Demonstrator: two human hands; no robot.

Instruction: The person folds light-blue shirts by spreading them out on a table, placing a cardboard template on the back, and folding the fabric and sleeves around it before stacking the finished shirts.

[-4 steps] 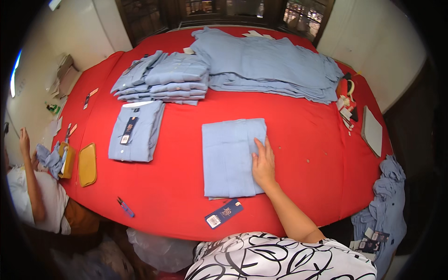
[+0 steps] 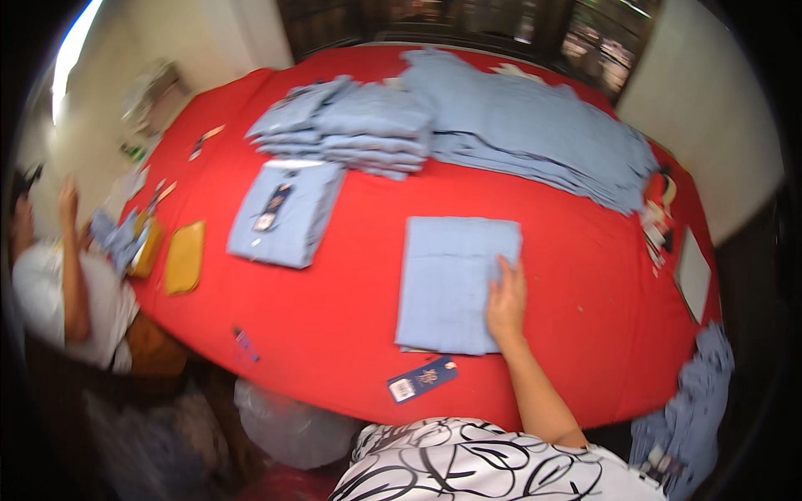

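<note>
A light blue folded shirt [image 2: 451, 284] lies flat on the red-covered table in front of me. My right hand [image 2: 506, 302] rests along its right edge, fingers stretched out and thumb over the cloth, gripping nothing. My left hand is out of view. Just below the shirt lies a dark blue hang tag [image 2: 423, 379] with a white label. To the left, another folded blue shirt [image 2: 305, 221] carries a dark tag [image 2: 273, 207] on its front.
Behind are stacked folded shirts [image 2: 372, 125] and a wide pile of unfolded blue garments [image 2: 535, 125]. A yellow tray [image 2: 185, 259] and small thread snips [image 2: 245, 343] lie at left, where another person [image 2: 75, 284] sits. More blue garments [image 2: 693, 409] hang at the right edge.
My view has turned and tilted, so the table and everything on it appear shifted to the right. My right hand stays at the shirt's right edge.
</note>
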